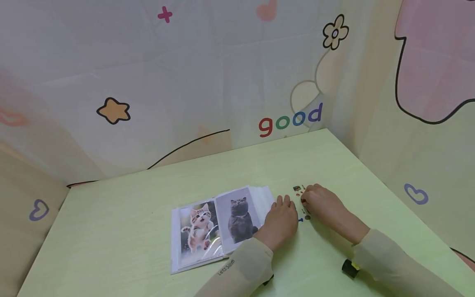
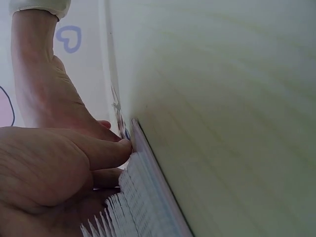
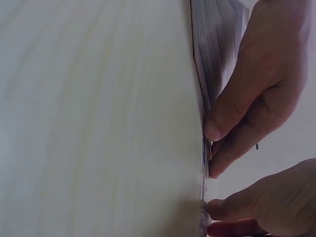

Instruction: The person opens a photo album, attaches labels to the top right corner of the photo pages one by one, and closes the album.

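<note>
Head view, right of lower centre: sticker sheet (image 1: 304, 211) pinched in the curled right hand (image 1: 324, 204), with left hand (image 1: 280, 220), fingers extended, over the open photo album's (image 1: 219, 227) right edge, presumably to steady things.

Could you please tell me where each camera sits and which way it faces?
Head: on the head, facing forward and down at tabletop and open album; left hand, right hand and sleeves show.
Left wrist: on that wrist, facing page edges and tabletop; both hands show.
Right wrist: on that wrist, facing tabletop and fingertips; both hands show.
Both wrist views share the album's page edges, seen side-on.
</note>
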A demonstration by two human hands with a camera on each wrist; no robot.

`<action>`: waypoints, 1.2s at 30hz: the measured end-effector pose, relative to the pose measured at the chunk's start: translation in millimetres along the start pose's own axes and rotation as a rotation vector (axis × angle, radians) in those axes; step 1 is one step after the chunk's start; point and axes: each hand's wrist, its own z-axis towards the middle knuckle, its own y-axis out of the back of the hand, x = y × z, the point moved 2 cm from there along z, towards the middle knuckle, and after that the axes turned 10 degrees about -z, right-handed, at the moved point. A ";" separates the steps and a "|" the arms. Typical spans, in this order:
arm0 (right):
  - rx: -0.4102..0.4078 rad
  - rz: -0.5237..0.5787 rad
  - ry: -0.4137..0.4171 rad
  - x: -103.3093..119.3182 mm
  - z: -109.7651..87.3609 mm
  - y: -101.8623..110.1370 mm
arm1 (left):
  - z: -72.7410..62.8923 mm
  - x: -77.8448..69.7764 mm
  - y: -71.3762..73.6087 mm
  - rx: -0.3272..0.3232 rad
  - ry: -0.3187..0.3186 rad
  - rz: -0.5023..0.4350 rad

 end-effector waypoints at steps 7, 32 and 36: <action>0.002 0.045 -0.004 0.0 2.1 1.2 | 0.9 -0.2 1.1 -0.006 -0.014 0.022; 0.146 0.276 -0.084 -15.2 12.2 -3.0 | 4.2 -0.7 0.2 0.015 0.012 0.014; 0.142 0.294 -0.084 -17.1 11.9 -3.6 | 4.1 -0.4 -0.3 0.013 0.017 0.006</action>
